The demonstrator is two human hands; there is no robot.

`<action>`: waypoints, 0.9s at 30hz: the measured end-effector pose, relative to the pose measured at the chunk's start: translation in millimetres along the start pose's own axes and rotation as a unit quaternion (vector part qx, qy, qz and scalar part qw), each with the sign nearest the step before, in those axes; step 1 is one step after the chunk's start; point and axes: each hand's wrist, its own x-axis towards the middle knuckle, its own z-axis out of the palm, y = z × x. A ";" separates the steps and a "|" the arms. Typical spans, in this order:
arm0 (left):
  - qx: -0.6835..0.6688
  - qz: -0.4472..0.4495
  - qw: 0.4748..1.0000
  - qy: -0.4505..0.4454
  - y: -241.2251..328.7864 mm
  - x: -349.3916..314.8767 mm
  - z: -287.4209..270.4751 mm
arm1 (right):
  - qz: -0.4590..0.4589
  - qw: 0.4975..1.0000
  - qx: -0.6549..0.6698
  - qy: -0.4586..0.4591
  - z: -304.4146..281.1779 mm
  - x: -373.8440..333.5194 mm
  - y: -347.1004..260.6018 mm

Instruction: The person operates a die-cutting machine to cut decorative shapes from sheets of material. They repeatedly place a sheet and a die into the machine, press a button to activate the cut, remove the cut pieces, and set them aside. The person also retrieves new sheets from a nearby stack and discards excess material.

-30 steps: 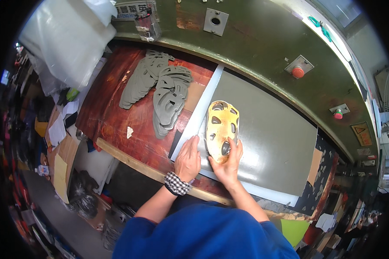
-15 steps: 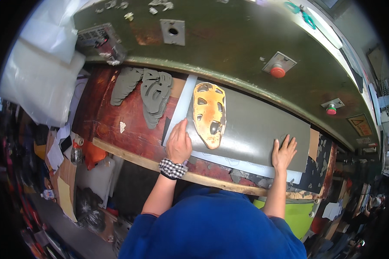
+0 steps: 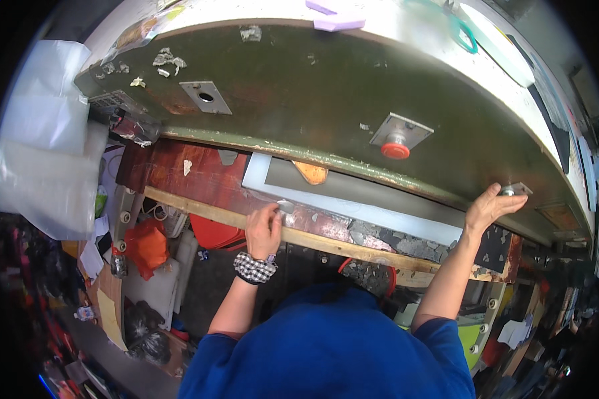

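Overlapping 1 button plate [image 3: 522,189], the right hand [image 3: 491,210] extends empty fingers; the left hand [image 3: 263,233] half-curls over 1 rail [image 3: 339,247], grip unclear.

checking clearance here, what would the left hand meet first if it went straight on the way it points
Probably the near edge of the pale blue board ahead of the left hand, though depth is unclear.
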 end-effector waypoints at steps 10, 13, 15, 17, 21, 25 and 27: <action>0.091 0.074 0.992 -0.035 -10.1 20.8 17.3 | -0.029 0.998 0.057 -0.005 -11.5 -30.2 26.6; 0.082 0.065 0.994 -0.013 -8.8 11.1 20.6 | 0.048 0.972 0.228 -0.023 -19.9 -103.4 22.6; 0.080 0.060 0.994 -0.035 -10.1 3.3 28.1 | 0.125 0.958 0.190 -0.175 -23.8 -161.3 14.7; 0.034 0.090 0.995 -0.003 -12.3 -4.5 36.2 | -0.049 0.957 0.116 -0.260 -23.7 -191.1 15.9; 0.033 0.040 0.998 -0.018 -19.7 -12.0 48.5 | -0.083 0.930 0.117 -0.338 -25.1 -196.5 31.0; 0.050 0.032 0.998 -0.012 -19.0 -28.7 38.8 | -0.057 0.926 0.110 -0.357 -28.9 -181.9 27.6; 0.046 0.022 0.998 -0.036 -15.1 -40.8 22.1 | -0.063 0.968 0.135 -0.201 -19.3 -184.6 0.4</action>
